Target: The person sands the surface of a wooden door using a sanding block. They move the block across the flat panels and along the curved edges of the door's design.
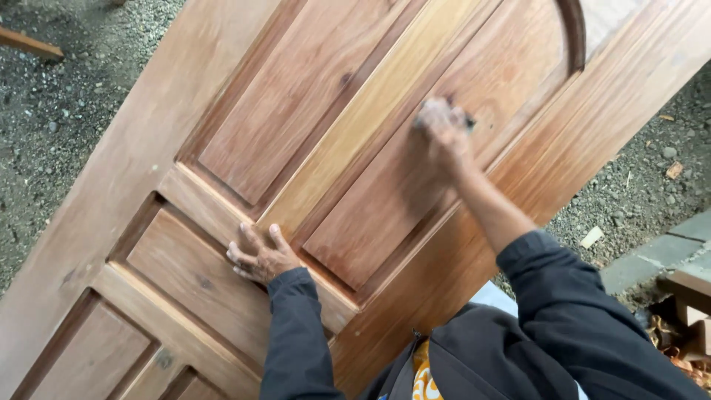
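Dark sleeves (296, 333) reach over a panelled wooden door (133, 163). The left hand (259, 255) presses flat, fingers spread, on a cross rail. Farther up the door's length, the right hand (443, 127) pinches a small dark pad (466, 121) against a panel.

Outdoor setting: grey gravel ground (52, 111) under soft, even daylight; wooden batten (29, 43) lying at upper left; concrete slab edge (652, 259) at right, with timber offcuts (689, 296) and curled wood shavings (670, 341) beside it.

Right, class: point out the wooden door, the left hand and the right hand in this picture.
wooden door (133, 159): head view, on the bare outer frame rail.
left hand (261, 255): head view, on the back of the hand, flat on the door.
right hand (444, 130): head view, on the blurred knuckles.
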